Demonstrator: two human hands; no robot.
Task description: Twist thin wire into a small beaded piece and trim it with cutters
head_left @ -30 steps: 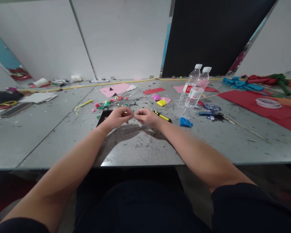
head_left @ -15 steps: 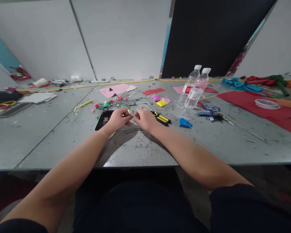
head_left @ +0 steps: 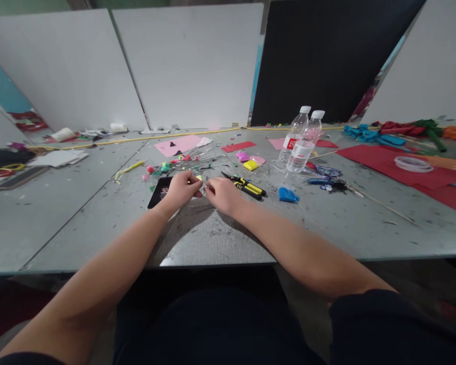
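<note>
My left hand (head_left: 181, 188) and my right hand (head_left: 222, 193) meet over the grey table (head_left: 220, 238), fingertips pinched together on a small thin piece (head_left: 204, 189) that is too small to make out. A bit of yellow shows at the left fingertips. Under my left hand lies a black phone (head_left: 158, 191). Just right of my right hand lie yellow-and-black pliers (head_left: 247, 186). Behind the hands is a scatter of thin wires with pink and green beads (head_left: 182, 162).
Two clear water bottles (head_left: 302, 142) stand at the right, with a blue lump (head_left: 288, 194), keys (head_left: 332, 185) and red paper (head_left: 395, 165) nearby. Yellow and pink clay packets (head_left: 250, 161) and pink paper (head_left: 178, 145) lie further back. White and black boards stand behind the table.
Both hands stay pinched together and have drifted slightly toward the left and nearer. The camera tilted down a little, so the pliers show fully beside my right hand.
</note>
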